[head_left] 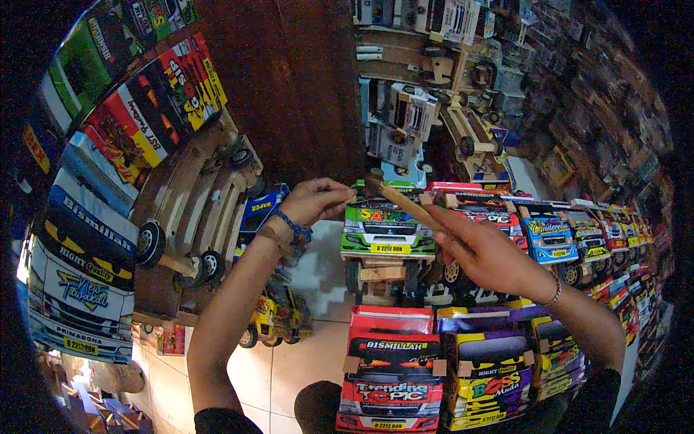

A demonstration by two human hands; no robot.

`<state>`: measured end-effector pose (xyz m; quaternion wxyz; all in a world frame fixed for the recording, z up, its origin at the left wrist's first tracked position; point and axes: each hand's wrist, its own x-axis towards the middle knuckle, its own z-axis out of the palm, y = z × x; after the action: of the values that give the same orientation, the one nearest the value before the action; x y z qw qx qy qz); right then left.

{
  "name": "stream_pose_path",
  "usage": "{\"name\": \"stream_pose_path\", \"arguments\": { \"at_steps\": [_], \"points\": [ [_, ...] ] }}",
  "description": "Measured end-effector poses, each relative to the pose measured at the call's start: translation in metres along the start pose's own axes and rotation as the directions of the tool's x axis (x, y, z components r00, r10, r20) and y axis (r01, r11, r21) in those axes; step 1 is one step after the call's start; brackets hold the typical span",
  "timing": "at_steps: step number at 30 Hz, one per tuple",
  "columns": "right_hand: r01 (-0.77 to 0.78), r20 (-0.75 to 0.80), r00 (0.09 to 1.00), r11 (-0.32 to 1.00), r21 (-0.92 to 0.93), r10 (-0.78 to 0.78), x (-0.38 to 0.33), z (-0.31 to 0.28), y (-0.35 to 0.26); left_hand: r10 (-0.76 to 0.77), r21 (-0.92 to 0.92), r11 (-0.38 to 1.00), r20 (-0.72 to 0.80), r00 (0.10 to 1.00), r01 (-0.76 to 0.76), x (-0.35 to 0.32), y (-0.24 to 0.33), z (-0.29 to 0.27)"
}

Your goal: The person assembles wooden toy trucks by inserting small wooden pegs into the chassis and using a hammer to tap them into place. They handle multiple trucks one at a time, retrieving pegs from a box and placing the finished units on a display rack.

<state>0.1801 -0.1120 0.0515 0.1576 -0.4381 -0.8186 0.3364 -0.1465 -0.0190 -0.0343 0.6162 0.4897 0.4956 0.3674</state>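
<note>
In my right hand point(483, 249) is a hammer point(405, 205), its wooden handle slanting up and left and its dark head over the top edge of a toy truck. That toy truck point(389, 235) has a green and white front with a yellow plate and stands on a wooden chassis with black wheels. At the truck's top left corner, my left hand point(318, 201) is closed in a pinch. Whatever lies between those fingertips is too small to make out. A beaded blue bracelet point(295, 230) circles the left wrist.
Rows of colourful toy trucks run off to the right, including a red one point(389, 383) and a purple-yellow one point(490, 376) near me. Larger trucks point(83, 271) and a wooden chassis point(199, 210) stand at the left. Unpainted chassis point(468, 134) lie beyond, by a brown panel point(289, 79).
</note>
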Motion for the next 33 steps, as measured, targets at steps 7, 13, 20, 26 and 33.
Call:
{"name": "stream_pose_path", "arguments": {
  "at_steps": [7,13,20,26,33],
  "points": [
    [0.139,-0.165,0.969,0.959,-0.247,-0.183,0.009,0.002,-0.010,-0.011,-0.017,1.000,0.030,0.999,0.011,0.003,0.000,-0.002],
    [0.153,-0.159,0.968,0.957,-0.246,-0.196,0.010,0.001,-0.012,-0.015,-0.006,1.000,0.003,1.000,0.015,0.004,0.000,-0.001],
    [0.129,-0.138,0.976,0.957,-0.259,-0.168,0.013,0.006,-0.017,-0.007,-0.043,0.999,0.019,1.000,0.008,0.003,0.000,-0.001],
    [0.083,-0.181,0.975,0.968,-0.235,-0.128,0.016,0.006,-0.016,-0.012,0.057,0.998,0.009,1.000,0.011,0.006,-0.001,-0.003],
    [0.011,-0.036,0.999,0.965,-0.260,-0.021,0.012,0.008,-0.016,-0.003,-0.001,1.000,0.003,1.000,0.003,0.003,0.003,0.001]
  ]
}}
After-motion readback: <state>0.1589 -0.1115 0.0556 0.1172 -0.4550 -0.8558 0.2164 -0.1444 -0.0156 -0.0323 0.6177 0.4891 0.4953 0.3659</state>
